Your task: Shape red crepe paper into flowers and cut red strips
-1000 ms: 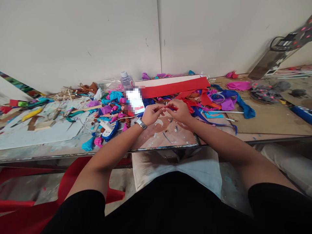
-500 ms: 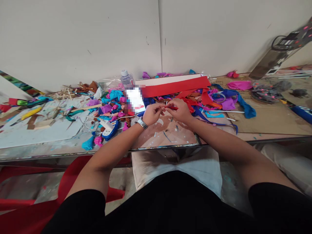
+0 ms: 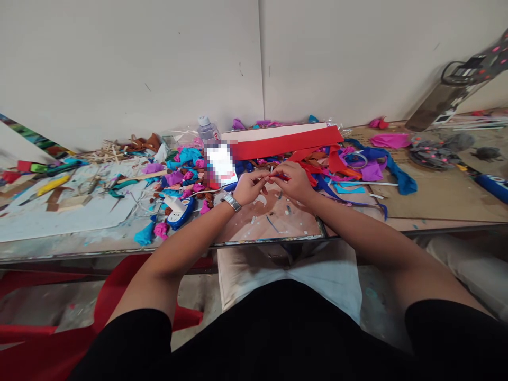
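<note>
- On my feed, the small red scrap (image 3: 283, 175) looks matt, papery.
- Long flat red strip (image 3: 286, 144) near the worktop's (image 3: 273, 219) back edge: matt, paper-like.
- Silver linked wristwatch (image 3: 232, 201): shiny metal.
- Clear pale-capped bottle (image 3: 207, 129): smooth, glossy plastic.
- Broad brown sheet (image 3: 420, 201) toward the right edge: I'd call it matt cardboard.

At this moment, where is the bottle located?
In the head view, the bottle is left of centre near the wall, just behind the phone and beside the left end of the red strip.
</note>
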The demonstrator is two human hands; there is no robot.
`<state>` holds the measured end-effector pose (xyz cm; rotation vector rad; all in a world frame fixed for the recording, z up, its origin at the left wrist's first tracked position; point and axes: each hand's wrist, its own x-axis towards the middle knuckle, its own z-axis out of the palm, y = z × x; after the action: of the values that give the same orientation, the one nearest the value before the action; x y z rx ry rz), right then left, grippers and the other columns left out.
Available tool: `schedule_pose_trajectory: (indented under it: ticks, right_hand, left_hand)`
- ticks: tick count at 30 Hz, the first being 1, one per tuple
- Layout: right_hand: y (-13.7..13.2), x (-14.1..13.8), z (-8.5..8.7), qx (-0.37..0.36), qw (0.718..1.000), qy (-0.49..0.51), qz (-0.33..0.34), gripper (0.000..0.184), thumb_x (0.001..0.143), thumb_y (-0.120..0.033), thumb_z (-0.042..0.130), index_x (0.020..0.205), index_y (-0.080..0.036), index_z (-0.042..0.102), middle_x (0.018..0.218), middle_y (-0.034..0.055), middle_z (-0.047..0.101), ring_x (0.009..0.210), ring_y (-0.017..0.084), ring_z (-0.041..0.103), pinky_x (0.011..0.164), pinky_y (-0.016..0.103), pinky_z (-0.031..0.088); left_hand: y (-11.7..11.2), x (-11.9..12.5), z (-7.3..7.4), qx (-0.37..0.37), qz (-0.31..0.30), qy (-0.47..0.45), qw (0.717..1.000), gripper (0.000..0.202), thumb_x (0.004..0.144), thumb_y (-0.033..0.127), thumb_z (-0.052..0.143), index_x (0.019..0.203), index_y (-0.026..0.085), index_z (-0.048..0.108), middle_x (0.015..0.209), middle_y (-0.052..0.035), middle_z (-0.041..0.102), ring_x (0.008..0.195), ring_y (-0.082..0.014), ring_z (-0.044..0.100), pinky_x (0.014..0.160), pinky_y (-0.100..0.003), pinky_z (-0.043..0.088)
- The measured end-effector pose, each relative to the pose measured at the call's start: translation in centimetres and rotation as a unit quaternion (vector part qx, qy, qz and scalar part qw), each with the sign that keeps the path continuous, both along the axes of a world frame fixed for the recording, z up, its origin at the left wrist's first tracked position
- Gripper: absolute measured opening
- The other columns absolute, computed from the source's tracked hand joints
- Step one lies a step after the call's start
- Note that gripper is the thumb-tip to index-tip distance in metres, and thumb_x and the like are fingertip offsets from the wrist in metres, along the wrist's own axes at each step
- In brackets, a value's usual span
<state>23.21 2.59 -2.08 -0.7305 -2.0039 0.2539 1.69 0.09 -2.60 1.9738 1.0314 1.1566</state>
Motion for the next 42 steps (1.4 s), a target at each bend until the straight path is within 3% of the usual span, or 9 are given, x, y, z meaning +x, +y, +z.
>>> schedule_pose_trajectory:
  ticks: [13,17,23,28,32,38,42]
  right_hand:
    - [0.14,0.26,-0.25,0.033,0.999,-0.004,-0.003,0.022,0.099,-0.045,0.073,0.096,-0.024,0.08,0.102,0.0083,0.08,0.101,0.029,0.073,0.094,0.045,0.051]
    - [0.0,0.34,-0.01,0.049,0.999,-0.001,-0.011,0.02,0.1,-0.042,0.072,0.097,-0.026,0.083,0.1,0.0078,0.082,0.099,0.028,0.073,0.094,0.046,0.052]
    - [-0.2,0.46,0.34,0.086,0.995,0.028,-0.04,0.018,0.101,-0.039,0.071,0.099,-0.028,0.086,0.097,0.0063,0.083,0.096,0.026,0.072,0.092,0.046,0.052]
    - [-0.27,0.49,0.4,0.088,0.994,0.018,-0.054,0.018,0.101,-0.04,0.071,0.098,-0.028,0.085,0.097,0.0057,0.082,0.096,0.026,0.071,0.096,0.048,0.048]
    - [-0.27,0.36,0.34,0.078,0.996,-0.004,-0.047,0.02,0.101,-0.041,0.07,0.099,-0.026,0.083,0.103,0.0068,0.081,0.1,0.027,0.069,0.098,0.048,0.045]
    - [-0.13,-0.03,-0.12,0.091,0.995,-0.023,-0.024,0.022,0.103,-0.043,0.067,0.1,-0.025,0.079,0.107,0.0081,0.08,0.103,0.028,0.07,0.095,0.045,0.046]
    - [-0.01,0.03,-0.2,0.086,0.996,-0.023,-0.015,0.023,0.103,-0.045,0.067,0.101,-0.025,0.079,0.105,0.0083,0.081,0.103,0.028,0.071,0.094,0.045,0.046]
  left_hand:
    - [0.0,0.02,0.33,-0.046,-0.034,-0.012,0.998,0.063,0.096,0.069,0.068,0.123,0.014,0.081,0.095,-0.0105,0.081,0.065,-0.014,0.075,0.057,-0.022,0.056]
    - [0.05,0.13,0.35,-0.084,-0.055,-0.05,0.994,0.068,0.092,0.07,0.073,0.131,0.015,0.078,0.087,-0.006,0.077,0.057,-0.011,0.069,0.055,-0.023,0.055]
    - [-0.1,0.42,0.3,-0.165,-0.1,-0.147,0.97,0.072,0.087,0.065,0.082,0.141,0.018,0.073,0.079,-0.0001,0.072,0.049,-0.0066,0.06,0.05,-0.021,0.049]
    - [-0.07,0.51,0.23,-0.219,-0.128,-0.199,0.947,0.071,0.082,0.061,0.088,0.136,0.018,0.075,0.076,-0.0003,0.071,0.055,-0.0089,0.062,0.057,-0.024,0.054]
    - [-0.01,0.61,0.38,-0.194,-0.091,-0.195,0.957,0.066,0.081,0.064,0.087,0.127,0.017,0.077,0.079,-0.0008,0.071,0.058,-0.0098,0.066,0.057,-0.023,0.053]
    - [0.13,0.48,0.48,-0.14,-0.011,-0.177,0.974,0.058,0.074,0.066,0.091,0.096,0.014,0.077,0.072,-0.0012,0.07,0.058,-0.0092,0.063,0.056,-0.022,0.048]
    - [-0.08,0.3,0.83,-0.129,-0.015,-0.154,0.979,0.058,0.076,0.066,0.09,0.097,0.013,0.077,0.069,-0.0021,0.071,0.058,-0.01,0.063,0.057,-0.022,0.047]
